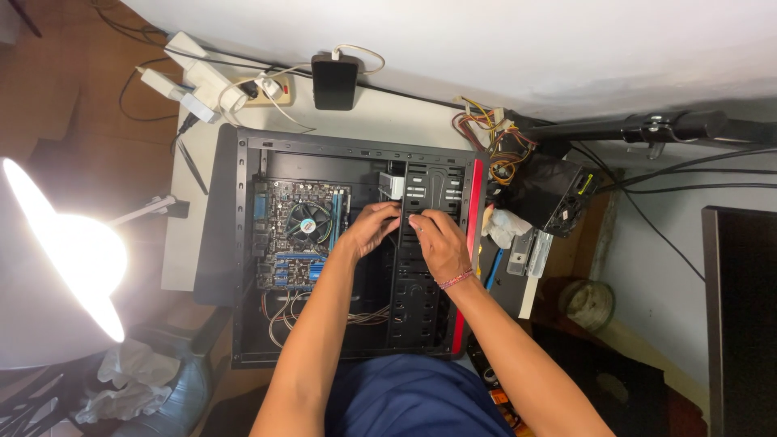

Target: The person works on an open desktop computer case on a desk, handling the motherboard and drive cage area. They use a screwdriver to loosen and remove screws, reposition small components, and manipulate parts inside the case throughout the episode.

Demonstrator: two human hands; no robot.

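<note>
While both hands meet over the drive cage (422, 243) of the open computer case (243, 243), the fingers of each curl down onto the black metal rack, so the work sits directly under the fingertips. The left hand (370, 228) lies with its fingers bent and pressed close together on the cage's near edge; the right hand (435, 239) mirrors it, fingertips bunched and almost touching the left's, though whether they pinch some small part between them I cannot tell. It seems the case lies on its side so that the inside faces up and both hands can reach straight down. A woven bracelet (456, 280) circles the right wrist. Just left of the left hand sits the green circuit board (283, 243) with its round cooling fan (308, 221), and below the left forearm a bundle of thin wires (283, 311) loops along the case floor. Beyond the right hand runs the red front trim (469, 243), then a loose power supply (554, 194) with coloured cables (490, 137). Farther off, a power strip (243, 91) lies above the case and a bright lamp (69, 251) glares at the far left.
</note>
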